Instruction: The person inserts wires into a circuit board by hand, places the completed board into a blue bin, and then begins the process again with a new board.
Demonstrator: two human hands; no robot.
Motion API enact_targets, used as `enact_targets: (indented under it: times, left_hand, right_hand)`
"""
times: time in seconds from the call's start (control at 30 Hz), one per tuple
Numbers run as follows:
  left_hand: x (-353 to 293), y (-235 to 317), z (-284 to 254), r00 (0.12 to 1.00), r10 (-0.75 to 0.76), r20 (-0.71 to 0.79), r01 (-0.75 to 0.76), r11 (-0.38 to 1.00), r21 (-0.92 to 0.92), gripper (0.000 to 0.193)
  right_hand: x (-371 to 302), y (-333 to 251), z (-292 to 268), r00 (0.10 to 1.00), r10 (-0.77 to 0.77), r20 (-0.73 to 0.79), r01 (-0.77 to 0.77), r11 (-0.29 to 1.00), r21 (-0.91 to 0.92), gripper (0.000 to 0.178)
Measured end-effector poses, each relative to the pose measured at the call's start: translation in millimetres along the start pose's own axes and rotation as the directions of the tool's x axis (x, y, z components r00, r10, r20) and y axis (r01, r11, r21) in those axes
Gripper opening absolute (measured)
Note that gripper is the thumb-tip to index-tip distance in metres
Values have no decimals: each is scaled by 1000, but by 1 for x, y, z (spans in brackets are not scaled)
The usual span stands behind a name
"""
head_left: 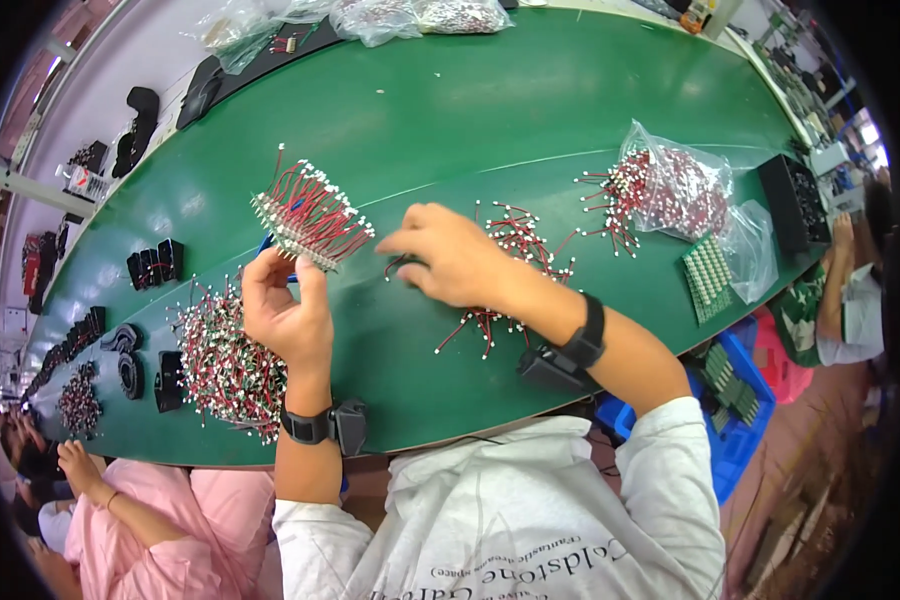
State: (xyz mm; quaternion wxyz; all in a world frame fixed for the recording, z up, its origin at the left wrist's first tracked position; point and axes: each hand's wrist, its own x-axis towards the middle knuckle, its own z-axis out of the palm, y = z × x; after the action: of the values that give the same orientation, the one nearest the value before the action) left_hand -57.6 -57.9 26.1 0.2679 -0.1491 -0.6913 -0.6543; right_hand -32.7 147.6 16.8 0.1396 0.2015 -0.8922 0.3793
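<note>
My left hand [292, 312] is closed on the lower edge of a circuit board panel [288, 240]. Rows of short red-and-black wire leads with white connectors [322, 205] stand out from this panel, and something blue shows behind it. To its right, my right hand [455, 257] has thumb and forefinger drawn together around a thin wire lead [394, 266], whose end pokes out beside the fingertips. Under my right wrist lies a loose spread of similar leads [515, 232], partly hidden by the forearm. A big heap of leads on small boards [225, 365] sits left of my left wrist.
A clear plastic bag of leads [675, 190], a green board panel [708, 278] and a black bin [792, 205] are at the right. Below the table edge stands a blue crate [745, 425]. Black parts [155, 265] line the left. A person in pink [170, 520] sits at my left.
</note>
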Motion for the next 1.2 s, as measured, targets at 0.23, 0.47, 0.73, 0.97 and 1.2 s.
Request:
enact_targets:
  times: [0.23,0.47,0.73,0.97,1.2]
  left_hand:
    - [0,-1,1,999,53,6,-53,997,48,27]
    - [-6,3,8,997,30,70,-35,997,67,24]
    - [-25,15,21,968,60,243,-76,996,56,23]
    - [-29,17,25,959,41,279,-65,995,78,23]
    - [-29,16,25,954,51,295,-76,994,73,24]
  right_hand:
    - [7,1,21,957,-291,-15,287,950,-126,13]
    - [-5,-22,-30,974,225,28,-211,855,475,7]
    - [-14,-27,-61,999,11,-52,12,906,423,26]
    - [-22,-27,-60,995,-58,-79,87,897,433,38]
    - [-22,-35,-58,997,7,-72,24,908,418,16]
